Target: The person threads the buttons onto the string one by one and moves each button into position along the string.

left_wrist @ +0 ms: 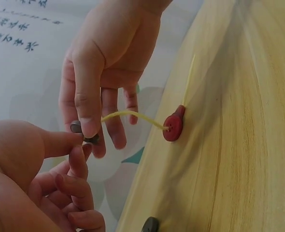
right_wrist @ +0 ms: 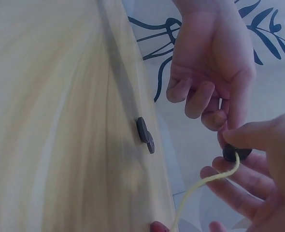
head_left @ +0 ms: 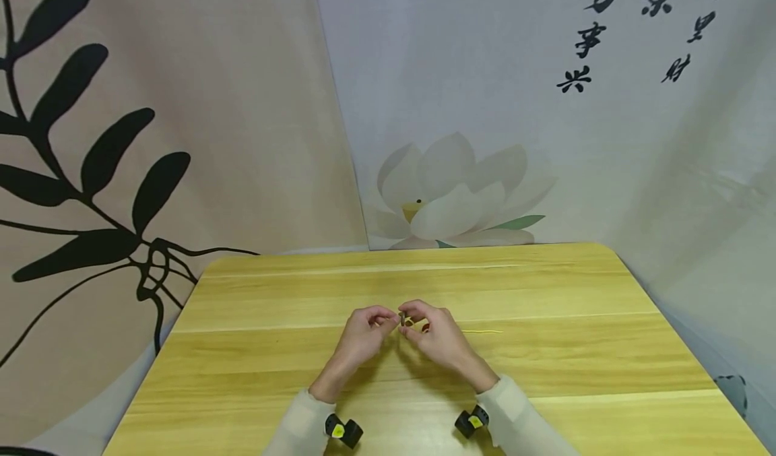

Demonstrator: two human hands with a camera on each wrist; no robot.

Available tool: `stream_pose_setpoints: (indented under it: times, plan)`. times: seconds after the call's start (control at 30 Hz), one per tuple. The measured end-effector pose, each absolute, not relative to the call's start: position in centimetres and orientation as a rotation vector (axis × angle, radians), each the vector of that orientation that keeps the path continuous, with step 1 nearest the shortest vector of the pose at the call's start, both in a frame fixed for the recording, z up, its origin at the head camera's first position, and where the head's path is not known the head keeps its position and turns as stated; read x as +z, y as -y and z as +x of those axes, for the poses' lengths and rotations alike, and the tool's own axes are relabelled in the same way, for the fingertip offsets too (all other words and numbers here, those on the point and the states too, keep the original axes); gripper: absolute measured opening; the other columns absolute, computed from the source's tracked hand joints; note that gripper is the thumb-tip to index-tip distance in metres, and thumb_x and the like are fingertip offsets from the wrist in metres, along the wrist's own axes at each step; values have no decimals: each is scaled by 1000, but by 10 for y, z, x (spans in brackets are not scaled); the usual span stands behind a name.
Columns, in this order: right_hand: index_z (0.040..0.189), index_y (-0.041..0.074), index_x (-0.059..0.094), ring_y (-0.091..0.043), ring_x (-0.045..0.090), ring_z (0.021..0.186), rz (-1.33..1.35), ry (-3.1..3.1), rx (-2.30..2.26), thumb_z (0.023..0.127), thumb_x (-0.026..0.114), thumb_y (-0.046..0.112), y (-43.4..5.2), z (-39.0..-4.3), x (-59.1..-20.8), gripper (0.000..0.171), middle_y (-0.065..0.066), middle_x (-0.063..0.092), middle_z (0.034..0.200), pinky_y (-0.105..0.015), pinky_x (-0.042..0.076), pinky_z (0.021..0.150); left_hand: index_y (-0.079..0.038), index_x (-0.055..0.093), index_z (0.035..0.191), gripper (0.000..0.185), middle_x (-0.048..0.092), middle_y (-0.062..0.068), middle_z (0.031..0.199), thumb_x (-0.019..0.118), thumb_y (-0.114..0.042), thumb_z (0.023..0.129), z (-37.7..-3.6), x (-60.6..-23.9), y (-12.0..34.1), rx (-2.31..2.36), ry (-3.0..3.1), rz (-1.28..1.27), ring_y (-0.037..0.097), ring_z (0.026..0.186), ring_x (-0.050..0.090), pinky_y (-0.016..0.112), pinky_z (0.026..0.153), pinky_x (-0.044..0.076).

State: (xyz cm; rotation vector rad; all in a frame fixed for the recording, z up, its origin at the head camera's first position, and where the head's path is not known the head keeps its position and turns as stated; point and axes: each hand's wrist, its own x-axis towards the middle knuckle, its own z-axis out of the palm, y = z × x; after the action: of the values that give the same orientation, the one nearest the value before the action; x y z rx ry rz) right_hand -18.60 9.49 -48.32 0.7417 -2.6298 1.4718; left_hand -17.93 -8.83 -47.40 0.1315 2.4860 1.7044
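Both hands meet above the middle of the wooden table [head_left: 545, 294], and everything else sits relative to it. The right hand [head_left: 445, 338] pinches a small dark button [left_wrist: 84, 133] between thumb and forefinger, lifted clear of the table. The left hand [head_left: 362, 338], its other fingers curled in, touches that same button with thumb and forefinger tips. A yellow cord [left_wrist: 133, 116] runs from the dark button down through a red button [left_wrist: 173, 126] that rests on the table. 2 more dark buttons [right_wrist: 145, 136] lie on the table nearby.
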Motion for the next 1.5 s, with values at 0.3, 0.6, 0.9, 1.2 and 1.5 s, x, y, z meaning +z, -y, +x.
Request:
stream_pose_setpoints:
  times: [0.3,0.6,0.9,1.2,1.5]
  plan:
    - [120,5,65,-21,67,94,736,2641,1464,89,73,9,-95,-186,-484,32,-3,74,103,-42,56,74,-6,73,93,14,62,4,80,67,-18,95,-180,-474,87,1723,-2488,135,11,56,46,21,47,37]
    - [118,9,66,-21,67,92,746,2631,1438,89,73,10,-94,-184,-483,30,-2,74,102,-41,55,72,-6,72,95,15,60,2,81,66,-19,96,-180,-474,87,1720,-2502,101,12,59,45,21,48,37]
    - [118,12,66,-20,67,92,744,2646,1428,89,73,10,-94,-184,-483,30,-3,74,101,-43,55,73,-7,72,94,13,59,1,81,65,-18,96,-179,-473,87,1716,-2520,98,13,63,46,22,53,37]
    - [118,11,65,-21,68,93,759,2646,1432,89,73,9,-94,-185,-483,30,-5,75,103,-39,55,72,-5,71,94,14,59,1,80,65,-18,96,-180,-475,88,1732,-2504,88,13,63,46,21,53,37]
    - [115,12,65,-20,69,94,769,2654,1448,88,73,9,-94,-187,-483,28,-2,75,104,-39,55,73,-6,71,94,12,59,2,80,65,-17,96,-180,-475,88,1735,-2504,87,12,61,44,21,50,36]
